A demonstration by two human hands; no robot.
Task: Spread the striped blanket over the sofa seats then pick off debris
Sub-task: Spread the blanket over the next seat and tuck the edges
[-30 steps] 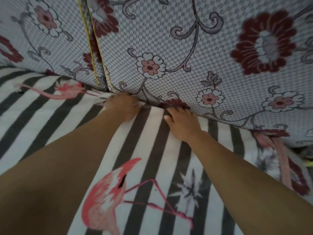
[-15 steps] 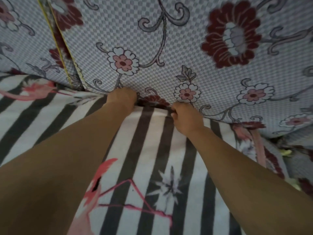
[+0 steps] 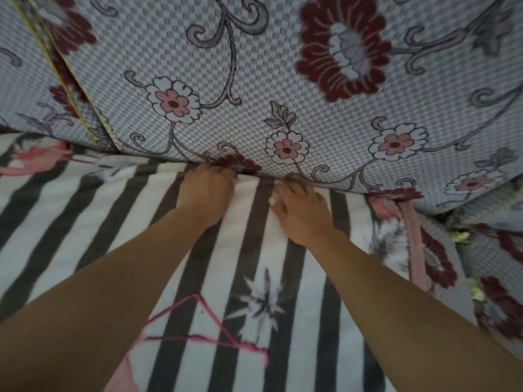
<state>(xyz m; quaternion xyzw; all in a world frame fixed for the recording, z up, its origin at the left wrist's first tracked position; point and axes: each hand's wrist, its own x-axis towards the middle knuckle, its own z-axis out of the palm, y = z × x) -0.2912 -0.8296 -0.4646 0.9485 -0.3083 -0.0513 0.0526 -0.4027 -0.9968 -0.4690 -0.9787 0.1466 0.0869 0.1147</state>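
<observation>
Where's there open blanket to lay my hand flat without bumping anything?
Free: the striped blanket left of the left hand, up to the back cushion. Also the stripes between both forearms. Crowded: the crease where both hands press, and the bunched edge right of the right hand.

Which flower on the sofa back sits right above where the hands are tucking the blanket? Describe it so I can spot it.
Follow the striped blanket up to the crease under the floral back cushion. Between the left hand and right hand, the dark red flower is half buried in the crease; neighbouring flowers are white with pink centres.
</observation>
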